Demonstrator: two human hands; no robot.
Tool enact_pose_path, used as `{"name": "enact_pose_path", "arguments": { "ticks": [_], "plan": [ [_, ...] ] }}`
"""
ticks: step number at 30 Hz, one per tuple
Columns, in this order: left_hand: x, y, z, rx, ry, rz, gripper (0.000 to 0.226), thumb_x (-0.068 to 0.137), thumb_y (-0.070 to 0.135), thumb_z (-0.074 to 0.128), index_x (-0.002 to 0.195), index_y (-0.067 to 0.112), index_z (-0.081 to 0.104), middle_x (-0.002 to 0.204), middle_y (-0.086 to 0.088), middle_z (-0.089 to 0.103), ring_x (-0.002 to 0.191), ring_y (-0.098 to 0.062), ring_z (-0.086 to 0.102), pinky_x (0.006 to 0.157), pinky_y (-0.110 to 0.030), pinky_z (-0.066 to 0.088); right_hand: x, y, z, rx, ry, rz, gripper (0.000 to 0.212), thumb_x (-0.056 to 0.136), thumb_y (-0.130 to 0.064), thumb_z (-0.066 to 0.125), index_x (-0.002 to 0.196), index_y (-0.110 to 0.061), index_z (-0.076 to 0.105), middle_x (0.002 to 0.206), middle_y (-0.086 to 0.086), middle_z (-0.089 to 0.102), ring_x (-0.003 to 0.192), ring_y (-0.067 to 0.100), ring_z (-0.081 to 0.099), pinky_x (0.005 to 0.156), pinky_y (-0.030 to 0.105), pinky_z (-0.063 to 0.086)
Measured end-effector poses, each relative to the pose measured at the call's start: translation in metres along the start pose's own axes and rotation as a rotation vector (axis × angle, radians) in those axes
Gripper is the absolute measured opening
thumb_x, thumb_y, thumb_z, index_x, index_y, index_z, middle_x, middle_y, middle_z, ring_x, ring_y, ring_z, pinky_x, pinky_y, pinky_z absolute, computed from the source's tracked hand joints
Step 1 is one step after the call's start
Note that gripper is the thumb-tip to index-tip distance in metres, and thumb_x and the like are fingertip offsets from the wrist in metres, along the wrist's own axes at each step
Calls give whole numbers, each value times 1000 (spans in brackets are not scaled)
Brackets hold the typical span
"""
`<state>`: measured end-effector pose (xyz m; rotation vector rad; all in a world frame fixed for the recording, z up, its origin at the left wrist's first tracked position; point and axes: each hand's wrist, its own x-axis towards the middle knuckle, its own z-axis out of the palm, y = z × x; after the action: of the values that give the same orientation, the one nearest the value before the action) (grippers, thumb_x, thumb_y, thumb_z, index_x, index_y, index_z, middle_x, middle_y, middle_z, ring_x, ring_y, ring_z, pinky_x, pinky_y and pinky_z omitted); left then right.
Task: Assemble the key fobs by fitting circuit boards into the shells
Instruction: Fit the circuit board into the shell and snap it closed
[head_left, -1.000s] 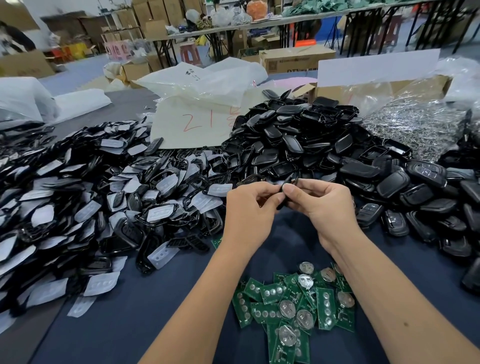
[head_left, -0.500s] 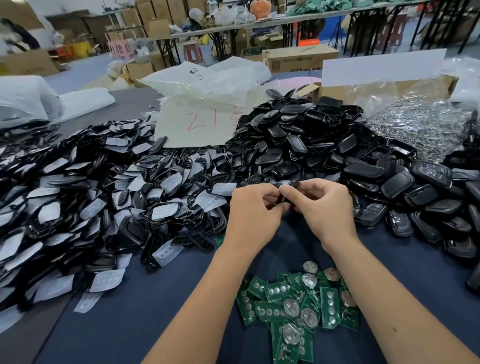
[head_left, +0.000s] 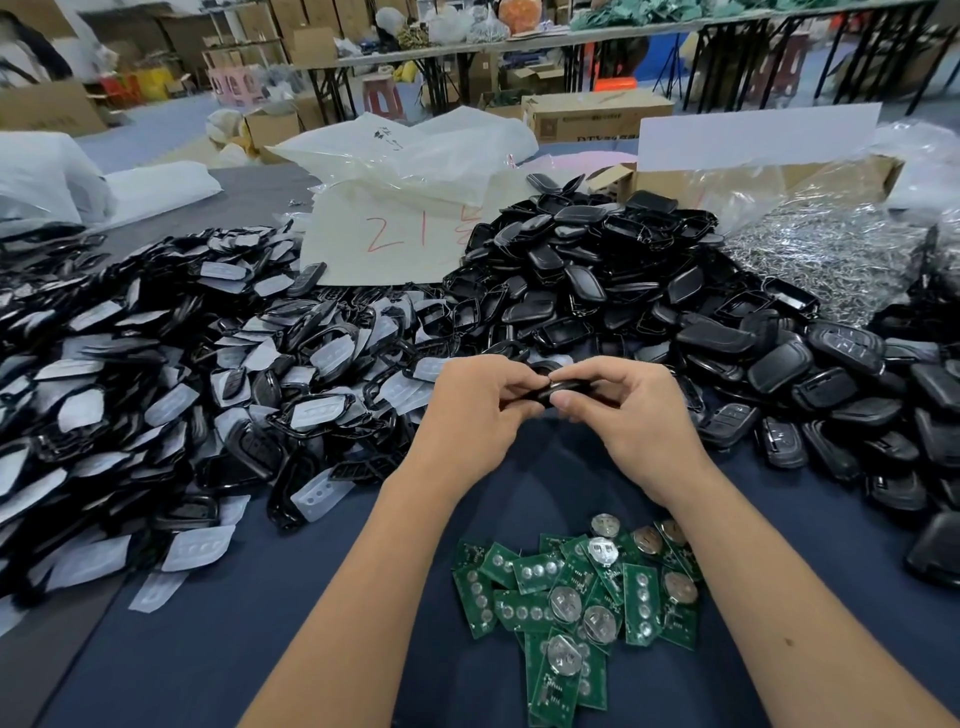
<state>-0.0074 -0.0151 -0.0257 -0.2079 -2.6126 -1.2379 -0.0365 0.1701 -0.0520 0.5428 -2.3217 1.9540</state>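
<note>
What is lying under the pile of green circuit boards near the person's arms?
The green circuit boards lie directly on the dark blue table cover. Lower boards are partly covered by upper ones; anything beneath the pile cannot be seen.

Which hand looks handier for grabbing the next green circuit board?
Probably the right hand: the circuit boards lie beneath its wrist. Both hands, left hand included, grip the black shell.

White sheet (head_left: 395, 244) with red "21", clear plastic bags (head_left: 410, 150), cardboard boxes (head_left: 597, 114) behind.
</note>
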Motion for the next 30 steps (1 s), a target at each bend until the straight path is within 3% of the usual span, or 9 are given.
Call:
{"name": "enact_pose_path", "arguments": {
  "ticks": [5,10,12,17,20,24,27,30],
  "plan": [
    [1,-1,-2,26,62,25,22,76,10,89,91,24,79,84,13,71,79,-3,67,74,-16,55,-2,-4,1,-44,20,-40,18,85,-6,84,94,-21,81,87,-6,78,83,12,75,78,25,57],
    [1,-6,-2,-12,15,20,23,74,1,88,79,18,73,79,7,71,75,-11,70,77,-36,60,-4,-9,1,-92,5,-93,17,84,-3,83,95,-16,80,90,-5,77,88,11,73,81,22,55],
    [2,-8,-2,-5,19,18,23,74,3,88,79,19,72,79,8,71,75,-10,69,77,-38,60,-5,-11,3,-130,21,-105,17,85,-4,83,96,-16,80,92,-7,77,89,7,72,82,17,53],
    [-1,-5,1,66,34,94,28,75,9,87,93,23,70,87,13,69,85,-4,66,79,-29,57,-6,-14,7,-231,33,-164,19,82,-4,85,96,-15,80,93,-1,71,84,16,69,76,35,56],
    [-3,-1,3,9,32,103,42,77,5,85,104,32,66,86,13,72,85,-2,69,79,-25,59,-7,-16,8,-230,30,-191,22,81,-3,85,98,-16,79,94,-3,70,85,14,69,77,36,56],
    [-2,3,5,-285,63,-75,53,76,6,87,113,38,66,85,5,77,79,-10,75,75,-26,61,-4,-12,5,-10,103,-62,27,89,-13,82,111,-23,71,95,-2,71,81,12,70,74,31,57],
    [-2,5,6,-555,62,-228,49,75,0,89,113,25,70,80,-6,75,76,-20,75,74,-36,63,-2,-7,5,92,98,14,7,96,-19,75,100,-25,75,81,-3,72,68,8,64,63,24,50],
    [-2,7,6,-756,56,-314,36,77,-7,85,106,9,70,77,-12,69,74,-22,73,71,-36,64,-1,-3,5,174,71,78,13,102,-26,68,95,-22,78,62,-3,61,54,7,53,50,19,43]
  ]
}}
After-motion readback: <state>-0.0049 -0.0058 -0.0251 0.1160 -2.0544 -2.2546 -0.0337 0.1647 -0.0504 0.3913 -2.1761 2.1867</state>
